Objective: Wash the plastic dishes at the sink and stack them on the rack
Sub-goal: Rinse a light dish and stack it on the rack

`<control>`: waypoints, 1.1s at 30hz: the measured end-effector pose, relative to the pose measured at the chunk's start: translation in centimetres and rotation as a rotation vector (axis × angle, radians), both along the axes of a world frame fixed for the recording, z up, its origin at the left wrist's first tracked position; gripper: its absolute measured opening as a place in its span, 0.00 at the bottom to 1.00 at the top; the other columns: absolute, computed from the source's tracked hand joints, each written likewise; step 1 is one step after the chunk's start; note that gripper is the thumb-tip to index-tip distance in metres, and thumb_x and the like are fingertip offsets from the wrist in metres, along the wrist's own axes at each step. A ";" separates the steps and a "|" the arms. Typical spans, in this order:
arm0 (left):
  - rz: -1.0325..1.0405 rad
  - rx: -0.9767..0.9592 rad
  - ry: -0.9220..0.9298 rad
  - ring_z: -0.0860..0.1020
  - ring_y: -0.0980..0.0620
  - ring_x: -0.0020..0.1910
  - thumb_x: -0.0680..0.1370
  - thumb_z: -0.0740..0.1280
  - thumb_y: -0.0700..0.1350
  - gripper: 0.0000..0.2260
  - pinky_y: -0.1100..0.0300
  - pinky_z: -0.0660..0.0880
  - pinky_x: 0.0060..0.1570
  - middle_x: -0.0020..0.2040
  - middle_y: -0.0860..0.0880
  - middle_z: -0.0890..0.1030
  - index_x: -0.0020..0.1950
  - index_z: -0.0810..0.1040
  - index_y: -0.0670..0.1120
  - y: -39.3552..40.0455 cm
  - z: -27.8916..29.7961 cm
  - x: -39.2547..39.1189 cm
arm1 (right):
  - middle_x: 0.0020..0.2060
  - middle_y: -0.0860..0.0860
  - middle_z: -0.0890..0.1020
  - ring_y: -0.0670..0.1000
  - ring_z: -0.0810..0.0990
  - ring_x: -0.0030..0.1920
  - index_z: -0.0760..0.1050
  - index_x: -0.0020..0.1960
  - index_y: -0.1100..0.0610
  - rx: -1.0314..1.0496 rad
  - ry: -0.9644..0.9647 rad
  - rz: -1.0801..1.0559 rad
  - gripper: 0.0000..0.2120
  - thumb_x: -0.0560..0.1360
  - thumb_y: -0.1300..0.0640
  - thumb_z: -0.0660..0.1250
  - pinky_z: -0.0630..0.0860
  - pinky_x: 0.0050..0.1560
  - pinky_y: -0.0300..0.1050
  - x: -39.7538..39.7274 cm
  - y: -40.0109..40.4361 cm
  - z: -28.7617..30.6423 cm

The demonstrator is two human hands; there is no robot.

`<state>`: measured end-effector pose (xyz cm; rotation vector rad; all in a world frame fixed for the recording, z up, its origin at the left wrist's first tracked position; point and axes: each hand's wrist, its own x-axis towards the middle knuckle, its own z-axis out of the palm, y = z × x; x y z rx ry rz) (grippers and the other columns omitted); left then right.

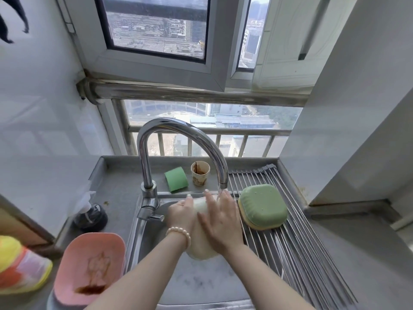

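Observation:
Over the steel sink (145, 240) I hold a cream plastic dish (201, 206) on edge under water running from the tap (176, 139). My left hand (181, 214) grips its left rim. My right hand (220, 220) lies flat on its face with straight fingers, the fingertips in the stream. A green dish (263, 205) lies upside down on a yellow one (257, 225) on the roll-up wire rack (312, 253) at the right. A pink dish (89, 265) stained with brown sauce waits on the counter at the lower left.
A green sponge (176, 179) and a stained paper cup (200, 173) stand behind the sink. A dark bottle with a plastic wrap (90, 217) sits left of the tap. A yellow and orange item (20, 265) lies at the far left. Walls close both sides.

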<state>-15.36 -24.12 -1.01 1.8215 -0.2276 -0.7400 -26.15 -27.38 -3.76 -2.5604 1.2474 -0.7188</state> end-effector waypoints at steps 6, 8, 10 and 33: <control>-0.244 0.063 -0.284 0.67 0.49 0.27 0.80 0.60 0.55 0.27 0.55 0.62 0.33 0.21 0.51 0.67 0.23 0.62 0.46 -0.3 1.3 -0.7 | 0.29 0.54 0.77 0.54 0.73 0.34 0.68 0.26 0.56 0.543 -0.034 -0.181 0.23 0.79 0.51 0.58 0.69 0.40 0.49 0.6 -3.3 4.7; -0.323 0.148 -0.484 0.73 0.47 0.34 0.81 0.54 0.59 0.27 0.56 0.65 0.36 0.28 0.49 0.74 0.27 0.67 0.47 -0.6 1.8 -1.4 | 0.32 0.56 0.80 0.57 0.74 0.36 0.75 0.29 0.58 0.629 -0.051 -0.275 0.21 0.78 0.53 0.58 0.70 0.41 0.49 0.0 -4.0 4.8; -0.426 0.249 -0.777 0.76 0.45 0.47 0.81 0.51 0.59 0.22 0.55 0.69 0.46 0.44 0.46 0.79 0.40 0.76 0.47 -1.2 2.0 -2.3 | 0.46 0.59 0.83 0.59 0.78 0.48 0.82 0.45 0.64 0.669 -0.072 -0.384 0.20 0.80 0.52 0.57 0.69 0.46 0.46 -0.4 -4.1 4.5; -0.497 0.237 -0.891 0.77 0.45 0.50 0.80 0.52 0.53 0.18 0.54 0.74 0.50 0.50 0.45 0.80 0.52 0.78 0.45 -2.5 1.8 -3.1 | 0.52 0.61 0.82 0.60 0.78 0.53 0.79 0.54 0.66 0.738 -0.317 -0.603 0.22 0.82 0.51 0.53 0.71 0.51 0.47 -1.0 -3.1 4.1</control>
